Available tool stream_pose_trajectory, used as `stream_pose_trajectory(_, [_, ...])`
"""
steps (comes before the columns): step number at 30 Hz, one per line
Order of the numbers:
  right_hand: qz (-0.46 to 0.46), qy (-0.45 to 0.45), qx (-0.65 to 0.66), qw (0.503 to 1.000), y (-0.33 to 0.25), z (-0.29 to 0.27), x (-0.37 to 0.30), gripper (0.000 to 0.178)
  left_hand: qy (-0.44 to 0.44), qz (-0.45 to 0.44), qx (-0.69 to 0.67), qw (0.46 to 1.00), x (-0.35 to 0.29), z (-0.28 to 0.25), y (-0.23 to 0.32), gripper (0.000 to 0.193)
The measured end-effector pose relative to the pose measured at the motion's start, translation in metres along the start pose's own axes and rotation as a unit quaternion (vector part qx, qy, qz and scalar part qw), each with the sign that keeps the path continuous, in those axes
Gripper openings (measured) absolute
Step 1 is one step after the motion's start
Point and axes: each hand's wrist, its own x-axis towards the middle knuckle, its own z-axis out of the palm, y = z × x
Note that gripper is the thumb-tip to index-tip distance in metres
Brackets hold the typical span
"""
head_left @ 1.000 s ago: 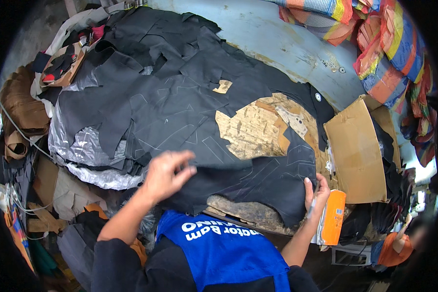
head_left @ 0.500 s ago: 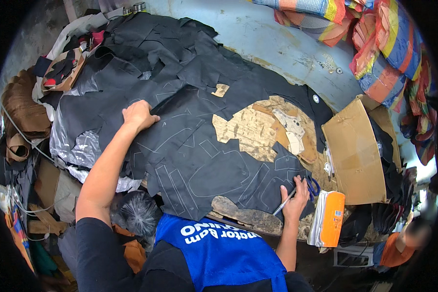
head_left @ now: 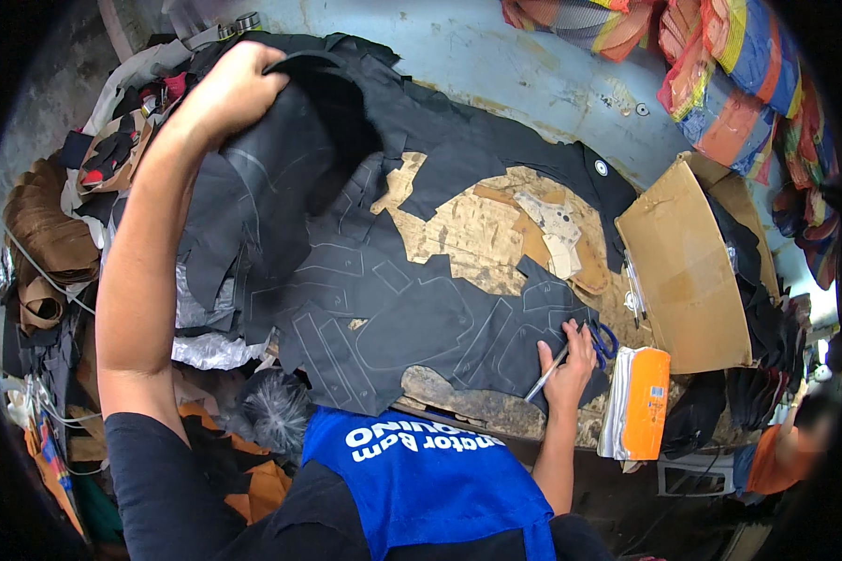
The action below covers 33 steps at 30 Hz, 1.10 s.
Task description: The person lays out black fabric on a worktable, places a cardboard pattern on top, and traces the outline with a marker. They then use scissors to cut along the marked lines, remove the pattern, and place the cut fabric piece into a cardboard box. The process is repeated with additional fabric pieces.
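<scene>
My left hand, raised at the far left of the table, grips the edge of a black leather-like sheet. That sheet curls upward from the pile, its dark underside showing. Nearer to me lies a black marked piece, covered with pale drawn outlines of strips and curved shapes. My right hand rests at its right end, with a slim silver pen held between thumb and fingers, tip pointing down toward the near edge. Blue-handled scissors lie just beyond the right fingers, their blades hidden.
Light card templates lie on the worn wooden tabletop. A cardboard box and an orange-covered stack of paper stand at the right. Brown rolled material is at the left. Another person is at the lower right.
My left hand has moved up and away to the left, lifting and folding back the black sheet's edge. More marked material shows beneath. My right hand with the pen has barely moved.
</scene>
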Motion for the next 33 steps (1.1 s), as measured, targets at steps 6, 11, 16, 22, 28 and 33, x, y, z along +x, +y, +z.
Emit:
stream_pose_trajectory(6, [0.015,0.064,0.048,0.997,0.009,0.004,-0.003,0.039,-0.036,-0.031,-0.232,0.972,-0.015,0.031,0.063,0.022])
stream_pose_trajectory(11, [0.195,0.158,0.28,0.927,0.025,0.01,-0.006,0.027,-0.342,0.116,-0.244,0.9,-0.008,0.118,0.058,0.043])
stream_pose_trajectory(16, [0.142,0.201,0.33,0.911,0.028,0.011,-0.008,0.022,-0.344,0.036,0.092,0.934,-0.017,0.186,0.01,0.076])
stream_pose_trajectory(22, [0.126,0.18,0.208,0.953,0.02,0.008,-0.004,0.021,-0.282,-0.098,0.279,0.913,-0.056,0.175,-0.056,0.075])
stream_pose_trajectory(28, [0.137,0.19,0.283,0.93,0.02,0.01,-0.006,0.022,-0.313,-0.045,0.139,0.939,-0.064,0.13,-0.085,0.044])
stream_pose_trajectory(33, [0.127,0.179,0.254,0.942,0.024,0.011,-0.007,0.022,-0.165,-0.021,0.107,0.98,-0.056,0.057,-0.088,0.029])
